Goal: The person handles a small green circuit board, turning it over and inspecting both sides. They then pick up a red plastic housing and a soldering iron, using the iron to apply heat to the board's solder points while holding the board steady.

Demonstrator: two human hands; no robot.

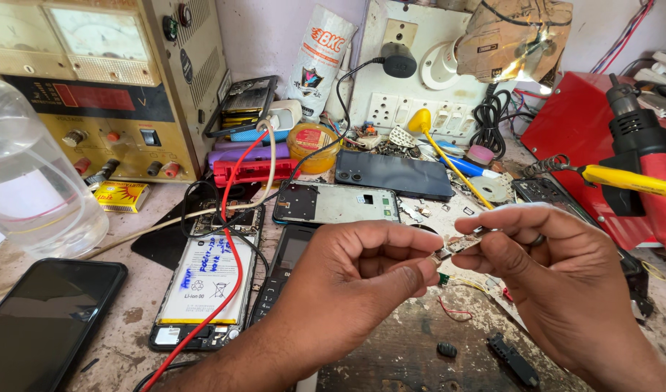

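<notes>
Tiny metal part (pixel 455 245) being pinched tight between left hand (pixel 351 279) and right hand (pixel 551 272), hovering over messy worktop (pixel 413 348) beside opened phone (pixel 202 287).

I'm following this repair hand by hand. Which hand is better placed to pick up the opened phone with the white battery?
Probably the left hand: it hovers right beside the opened phone, while the right hand is farther off. Both hands pinch the small metal part, so the left would have to let go first.
</notes>
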